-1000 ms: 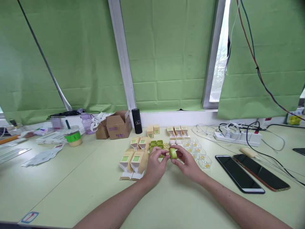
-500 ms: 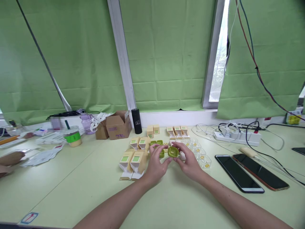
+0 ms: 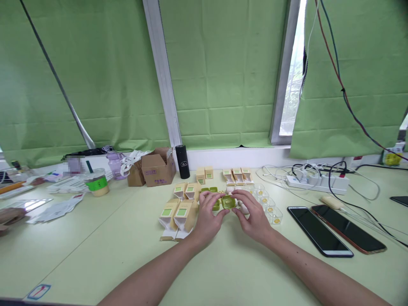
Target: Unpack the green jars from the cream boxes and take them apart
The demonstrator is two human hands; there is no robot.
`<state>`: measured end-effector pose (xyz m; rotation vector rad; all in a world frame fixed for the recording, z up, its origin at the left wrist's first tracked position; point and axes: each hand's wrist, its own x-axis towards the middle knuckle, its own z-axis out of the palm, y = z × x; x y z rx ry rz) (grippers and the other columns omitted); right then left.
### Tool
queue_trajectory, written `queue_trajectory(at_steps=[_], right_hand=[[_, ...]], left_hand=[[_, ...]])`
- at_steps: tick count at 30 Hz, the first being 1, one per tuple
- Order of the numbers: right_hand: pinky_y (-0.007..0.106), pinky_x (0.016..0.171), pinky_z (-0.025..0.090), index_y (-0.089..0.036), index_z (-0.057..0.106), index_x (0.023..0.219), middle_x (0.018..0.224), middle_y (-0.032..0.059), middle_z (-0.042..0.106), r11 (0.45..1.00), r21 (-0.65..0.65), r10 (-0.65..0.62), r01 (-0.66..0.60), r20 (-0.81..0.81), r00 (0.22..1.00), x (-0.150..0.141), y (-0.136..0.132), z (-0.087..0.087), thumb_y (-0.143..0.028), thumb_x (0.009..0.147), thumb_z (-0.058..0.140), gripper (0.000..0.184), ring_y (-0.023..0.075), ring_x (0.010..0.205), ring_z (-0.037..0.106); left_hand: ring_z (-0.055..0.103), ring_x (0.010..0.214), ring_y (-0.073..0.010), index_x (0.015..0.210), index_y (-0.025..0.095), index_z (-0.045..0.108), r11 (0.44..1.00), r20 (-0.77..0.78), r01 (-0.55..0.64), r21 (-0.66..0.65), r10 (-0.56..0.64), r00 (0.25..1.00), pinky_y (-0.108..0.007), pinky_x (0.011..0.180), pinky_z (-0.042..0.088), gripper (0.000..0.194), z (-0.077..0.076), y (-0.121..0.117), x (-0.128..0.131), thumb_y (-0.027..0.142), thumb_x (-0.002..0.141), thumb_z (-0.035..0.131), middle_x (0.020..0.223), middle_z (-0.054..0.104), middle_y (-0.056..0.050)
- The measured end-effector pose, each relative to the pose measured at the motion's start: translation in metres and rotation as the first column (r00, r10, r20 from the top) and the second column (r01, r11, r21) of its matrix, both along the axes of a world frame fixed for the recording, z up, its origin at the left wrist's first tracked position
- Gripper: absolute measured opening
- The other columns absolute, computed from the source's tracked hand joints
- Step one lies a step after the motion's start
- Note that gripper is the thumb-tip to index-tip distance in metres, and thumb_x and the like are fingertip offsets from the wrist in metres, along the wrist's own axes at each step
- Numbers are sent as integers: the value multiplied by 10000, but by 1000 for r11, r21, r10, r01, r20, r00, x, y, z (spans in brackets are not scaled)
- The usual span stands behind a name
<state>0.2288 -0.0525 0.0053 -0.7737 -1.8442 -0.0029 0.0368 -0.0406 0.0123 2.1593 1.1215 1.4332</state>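
Note:
Between my two hands, just above the table, is a small square green plastic tray (image 3: 228, 202) with rounded corners, its hollow side facing me. My left hand (image 3: 208, 214) pinches its left side with thumb and fingers, and my right hand (image 3: 253, 214) grips the right side. Behind my left fingers lie more green trays (image 3: 214, 190), partly hidden. Left of that hand stand several open cream cartons (image 3: 185, 213) with green squares on them. Beyond my right hand are clear plastic cups (image 3: 274, 216) with yellow marks. A pale rounded piece (image 3: 244, 208) shows beside my right fingers, mostly covered.
Two phones (image 3: 320, 231) lie at the right, near a power strip (image 3: 318, 183) with tangled cables. At the back stand more cartons (image 3: 237, 176), a black bottle (image 3: 182, 162) and a cardboard box (image 3: 158, 168). A drink cup (image 3: 98, 183) is at left.
The green tray has shifted slightly left and turned a little in my fingers. Both hands keep hold of it. At the far left edge, a brown shape has moved.

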Motion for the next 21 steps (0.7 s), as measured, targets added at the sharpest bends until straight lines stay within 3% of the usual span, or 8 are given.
queue_trajectory(at_steps=[8, 21], right_hand=[[421, 759, 503, -278, 703, 1115, 978, 85, 596, 972, 174, -177, 159, 95, 980, 0, -2, 5, -108, 927, 587, 278, 266, 943, 553], [375, 700, 439, -256, 733, 1001, 891, 71, 599, 950, 225, -248, 215, 129, 960, -2, -3, 5, -101, 937, 589, 221, 232, 855, 500]], left_hand=[[437, 1269, -302, 1262, 292, 676, 993, -62, 3, 114, 4, 998, -528, 1082, 442, 425, -4, -2, -1, 182, 860, 761, 1257, 670, -70], [462, 1243, -306, 1354, 274, 616, 959, -185, 32, 280, 21, 983, -537, 1058, 446, 435, -6, -5, -2, 187, 931, 671, 1285, 658, -88]])
